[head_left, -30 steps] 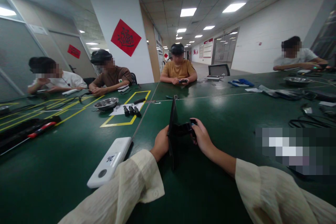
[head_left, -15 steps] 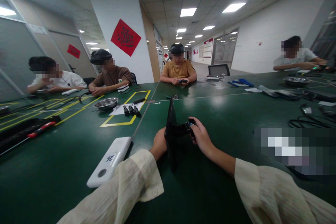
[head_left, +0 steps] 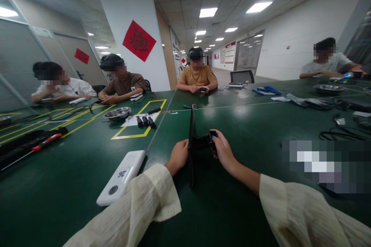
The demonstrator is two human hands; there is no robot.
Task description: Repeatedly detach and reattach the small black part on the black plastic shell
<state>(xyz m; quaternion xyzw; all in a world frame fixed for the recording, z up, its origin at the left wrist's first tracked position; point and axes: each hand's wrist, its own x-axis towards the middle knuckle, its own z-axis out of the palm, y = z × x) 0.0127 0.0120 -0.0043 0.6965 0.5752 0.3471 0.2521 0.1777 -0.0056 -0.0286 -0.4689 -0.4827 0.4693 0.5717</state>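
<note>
A thin, flat black panel [head_left: 191, 162] stands upright, nearly edge-on to me, over the green table in front of me. My left hand [head_left: 179, 156] grips its left face, with part of the fingers hidden behind it. From the panel's right side juts a black bracket-like part [head_left: 201, 141]; I cannot make out its exact kind. My right hand [head_left: 222, 146] is closed around the outer end of that part, thumb on top. Left of my left forearm lies a white power bank [head_left: 123, 177] marked 26.
Several black clips [head_left: 145, 121] lie on white paper inside yellow tape [head_left: 130, 137], beside a metal bowl [head_left: 117, 114]. At far left is a red-handled screwdriver [head_left: 48, 142]. Cables [head_left: 339, 135] and grey gloves [head_left: 307, 101] lie right. Other people sit around the table.
The black panel has shifted slightly right and turned more edge-on. More of my left hand shows beside it. My right hand keeps its hold almost unmoved.
</note>
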